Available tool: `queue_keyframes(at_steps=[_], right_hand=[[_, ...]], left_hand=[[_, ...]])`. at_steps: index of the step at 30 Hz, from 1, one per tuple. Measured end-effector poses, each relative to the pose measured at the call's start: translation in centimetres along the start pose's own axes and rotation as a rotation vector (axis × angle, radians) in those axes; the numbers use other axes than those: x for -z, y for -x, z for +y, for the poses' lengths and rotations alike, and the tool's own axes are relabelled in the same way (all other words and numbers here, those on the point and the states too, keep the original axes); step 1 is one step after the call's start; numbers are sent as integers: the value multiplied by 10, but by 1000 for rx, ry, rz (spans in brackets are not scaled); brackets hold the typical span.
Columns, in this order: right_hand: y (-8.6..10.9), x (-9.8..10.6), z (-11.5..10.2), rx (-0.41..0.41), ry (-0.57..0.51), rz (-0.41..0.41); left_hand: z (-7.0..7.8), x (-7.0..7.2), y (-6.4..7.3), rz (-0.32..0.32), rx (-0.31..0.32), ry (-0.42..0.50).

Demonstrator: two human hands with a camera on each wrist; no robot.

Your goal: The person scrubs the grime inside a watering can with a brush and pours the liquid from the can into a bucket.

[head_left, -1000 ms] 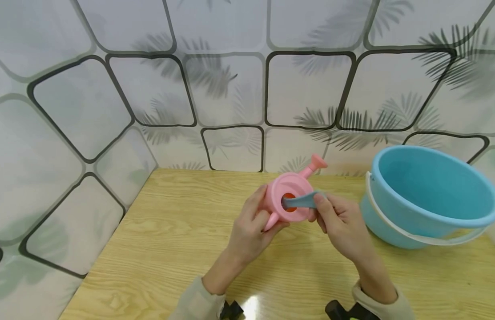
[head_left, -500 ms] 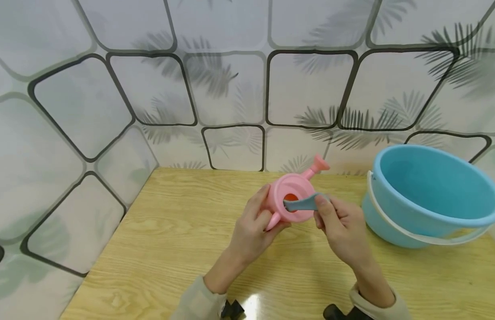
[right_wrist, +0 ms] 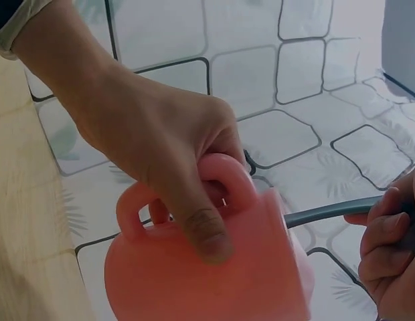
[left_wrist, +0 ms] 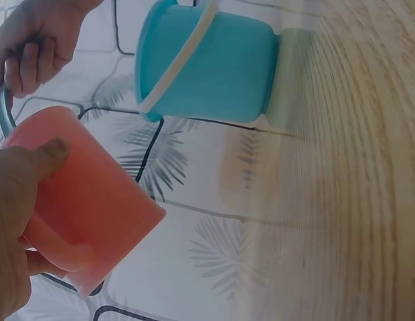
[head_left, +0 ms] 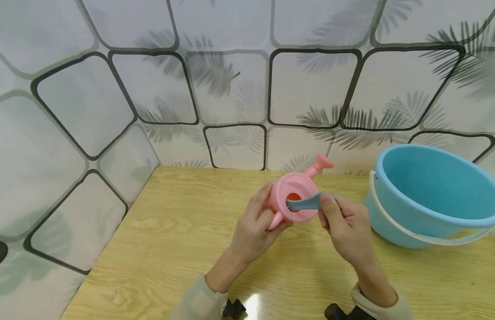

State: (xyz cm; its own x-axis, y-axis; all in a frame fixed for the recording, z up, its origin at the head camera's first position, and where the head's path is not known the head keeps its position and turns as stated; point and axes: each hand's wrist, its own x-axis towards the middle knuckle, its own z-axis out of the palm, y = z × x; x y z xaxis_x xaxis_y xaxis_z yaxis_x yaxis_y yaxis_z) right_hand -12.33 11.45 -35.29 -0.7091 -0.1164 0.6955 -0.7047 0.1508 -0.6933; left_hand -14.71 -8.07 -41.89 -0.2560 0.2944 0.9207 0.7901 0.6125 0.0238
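A pink watering can (head_left: 276, 198) is tilted with its round opening toward me and its spout pointing to the far right. My left hand (head_left: 250, 231) grips it by the handle and body, the thumb lying along its side in the right wrist view. Between thumb and fingers, my right hand (head_left: 349, 231) pinches a blue-grey handled utensil (head_left: 307, 203). Its dark, striped tip reaches into the opening, partly hidden by the rim. Something orange-red (head_left: 294, 196) shows inside. In the left wrist view, the watering can (left_wrist: 100, 194) is clear of the table.
A light blue bucket (head_left: 403, 222) with a white handle (head_left: 415, 237) stands at the right, close to my right hand. The wood-grain table (head_left: 163, 240) ends at a patterned wall (head_left: 231, 102) behind and at the left.
The watering can, utensil and both hands shift slightly right in the view, along with the background. My right hand eases a little away from the can's rim, still pinching the utensil.
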Motion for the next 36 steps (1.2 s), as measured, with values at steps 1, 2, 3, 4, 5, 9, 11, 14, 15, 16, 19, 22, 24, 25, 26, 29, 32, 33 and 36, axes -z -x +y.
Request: queue_keyframes(at_steps=[1, 2, 3, 4, 5, 9, 11, 14, 15, 16, 19, 22, 24, 25, 26, 29, 32, 33, 36], right_hand=[[0, -1, 0, -5, 2, -7], [0, -2, 1, -25, 13, -21], [1, -3, 2, -35, 22, -31], [1, -5, 3, -47, 29, -42], [1, -6, 3, -63, 29, -49], [-1, -4, 5, -68, -73, -43], [-2, 1, 5, -54, -117, -24], [-4, 8, 3, -38, -112, -3], [-4, 9, 3, -36, -100, -8], [-4, 9, 3, -54, -95, -23], [-5, 6, 4, -80, -77, -78], [-5, 4, 5, -97, -62, -103], [-4, 6, 4, -84, -48, -80], [-4, 8, 4, -80, -55, -63], [-4, 9, 3, -74, -73, -45], [-4, 11, 3, -52, -89, -16], [-3, 6, 3, -62, -72, -64], [-3, 3, 3, -65, -48, -82], [-1, -1, 1, -55, -21, -105]], left_hand=[[0, 0, 0, 3, -7, 0], [0, -1, -1, 7, -15, 0], [1, -1, -1, 11, -25, 1], [1, -1, -1, 17, -35, 2], [2, -2, -2, 21, -44, 3], [2, -2, -3, 27, -55, 8], [2, -3, -3, 20, -47, 10], [2, -3, -3, 12, -37, 9], [2, -3, -2, 8, -37, 8], [3, -3, -2, 7, -41, 4], [4, -4, -1, 15, -53, -3], [5, -5, -1, 20, -54, 6], [4, -5, -1, 17, -47, 13], [4, -5, -1, 15, -42, 16], [4, -5, -1, 14, -38, 17], [3, -5, -1, 11, -29, 21], [3, -6, 0, 21, -33, 30], [3, -6, 0, 25, -33, 36], [2, -5, 1, 38, -21, 52]])
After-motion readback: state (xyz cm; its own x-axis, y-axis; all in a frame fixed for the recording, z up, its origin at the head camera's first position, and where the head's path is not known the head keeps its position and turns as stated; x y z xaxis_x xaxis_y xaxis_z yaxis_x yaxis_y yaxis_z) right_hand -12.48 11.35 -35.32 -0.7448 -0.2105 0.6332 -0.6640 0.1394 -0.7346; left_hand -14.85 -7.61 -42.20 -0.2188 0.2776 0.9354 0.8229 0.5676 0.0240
